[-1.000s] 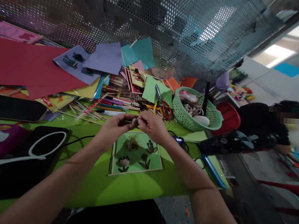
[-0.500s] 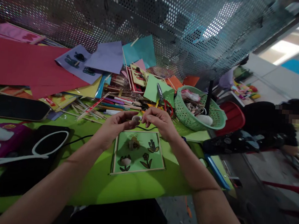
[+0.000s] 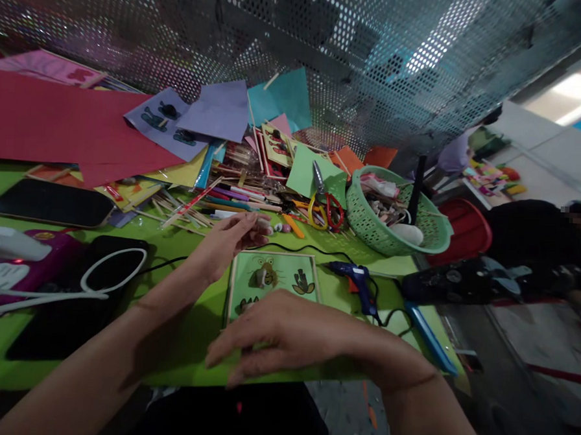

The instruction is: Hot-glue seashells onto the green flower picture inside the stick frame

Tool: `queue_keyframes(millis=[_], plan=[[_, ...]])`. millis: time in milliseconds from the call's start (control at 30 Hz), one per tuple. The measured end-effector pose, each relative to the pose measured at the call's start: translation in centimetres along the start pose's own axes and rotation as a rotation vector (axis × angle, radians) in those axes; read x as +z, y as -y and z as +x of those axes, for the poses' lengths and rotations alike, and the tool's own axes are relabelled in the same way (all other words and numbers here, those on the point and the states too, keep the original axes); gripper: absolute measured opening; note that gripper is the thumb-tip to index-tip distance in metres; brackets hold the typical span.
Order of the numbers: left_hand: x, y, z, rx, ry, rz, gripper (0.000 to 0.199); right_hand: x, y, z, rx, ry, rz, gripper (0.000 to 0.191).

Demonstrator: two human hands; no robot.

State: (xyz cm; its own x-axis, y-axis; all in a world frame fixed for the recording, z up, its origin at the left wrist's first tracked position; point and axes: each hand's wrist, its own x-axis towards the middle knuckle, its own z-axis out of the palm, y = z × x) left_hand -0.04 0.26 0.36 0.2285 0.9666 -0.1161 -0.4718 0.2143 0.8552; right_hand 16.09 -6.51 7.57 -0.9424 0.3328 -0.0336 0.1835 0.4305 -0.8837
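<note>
My left hand (image 3: 233, 244) is closed, fingertips pinched around a small pale pebble (image 3: 263, 224) that is mostly hidden by the fingers. It hovers at the upper left corner of a green picture card (image 3: 288, 264) edged with thin wooden sticks. On the card are dark flower drawings and a yellowish creature with a stone-like piece on it. My right hand (image 3: 284, 331) is palm down over the card's lower part, fingers spread and nothing seen in them; it covers the lower drawings. Just beyond the left fingertips, small pebbles (image 3: 283, 228) lie on the green table.
A blue glue gun (image 3: 360, 283) with a black cord lies right of the card. Behind are scissors (image 3: 320, 199), pens, sticks and coloured paper (image 3: 208, 109). A green basket (image 3: 382, 225) stands at right, near another person's sleeve (image 3: 443, 277). A phone (image 3: 52, 203) lies at left.
My right hand has left the pebble and swung down toward me, over the card's lower edge, its fingers now apart. The left hand stays near the card's top. The glue gun is now uncovered.
</note>
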Motion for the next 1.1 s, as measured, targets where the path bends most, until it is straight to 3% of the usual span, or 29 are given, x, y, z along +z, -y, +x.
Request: queue_keyframes(millis=[67, 200, 267, 367, 533, 700, 900, 1000, 1100], plan=[[0.1, -0.1, -0.1, -0.007, 0.007, -0.005, 0.038, -0.7, -0.2, -0.1, 0.002, -0.162, -0.118, 0.015], [0.1, -0.1, 0.0, -0.013, 0.071, -0.025, 0.039, -3.3, -2.0, -0.6, 0.025, -0.728, -0.399, 0.011], [0.1, 0.1, 0.0, -0.015, 0.084, -0.051, 0.035, -4.3, -3.4, -0.6, 0.056, -0.873, -0.535, 0.015], [0.1, 0.3, 0.0, -0.01, 0.062, -0.085, 0.029, -5.0, -5.2, -0.4, 0.09, -0.903, -0.649, 0.025], [0.3, 0.1, -0.3, -0.005, 0.073, -0.026, 0.029, -4.7, -6.5, 0.0, 0.031, -0.929, -0.746, 0.019], [0.8, 0.0, -0.4, 0.042, 0.104, 0.042, 0.039, -4.4, -6.8, -0.2, 0.04, -0.979, -0.766, 0.013], [0.7, 0.3, -0.1, 0.054, 0.074, 0.043, 0.033, -4.4, -5.9, -0.4, 0.092, -0.947, -0.746, 0.011], [0.6, 0.0, 0.0, 0.038, 0.035, 0.058, 0.03, -5.0, -4.8, -2.1, 0.164, -0.996, -0.719, 0.011], [0.7, -0.5, 0.0, 0.039, 0.004, 0.033, 0.026, -5.5, -4.2, -5.8, 0.231, -1.104, -0.732, 0.01]])
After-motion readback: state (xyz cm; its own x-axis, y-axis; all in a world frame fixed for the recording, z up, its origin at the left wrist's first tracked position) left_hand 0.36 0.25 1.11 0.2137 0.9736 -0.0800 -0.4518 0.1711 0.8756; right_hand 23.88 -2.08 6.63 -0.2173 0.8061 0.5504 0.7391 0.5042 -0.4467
